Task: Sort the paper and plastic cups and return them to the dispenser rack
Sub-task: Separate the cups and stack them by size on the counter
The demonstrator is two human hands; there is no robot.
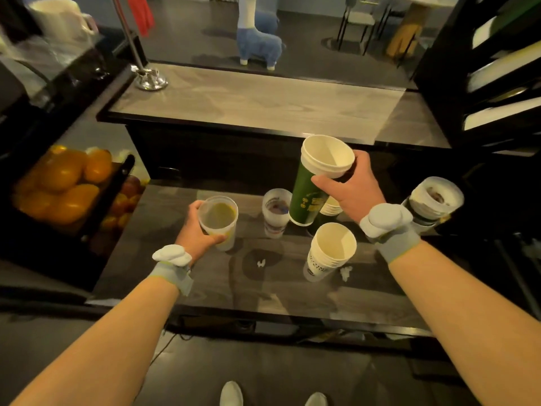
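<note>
My left hand (194,230) grips a clear plastic cup (219,222) that stands on the dark counter (263,288). Raised above the counter, my right hand (351,186) holds a tall green paper cup (314,183), tilted, with its white inside facing me. Below that cup stands a stack of green-and-white paper cups (329,210). A frosted plastic cup (276,212) stands behind the middle. A white paper cup stack (329,252) stands nearer me. At the right edge lies a stack of plastic cups (433,203), tilted, its mouth toward me.
A black crate of oranges (64,183) sits at the left. Behind the counter runs a raised grey ledge (257,101) with a chrome pole base (150,79). Dark slotted shelving (497,83) stands at the right. Small paper scraps (346,272) lie on the counter.
</note>
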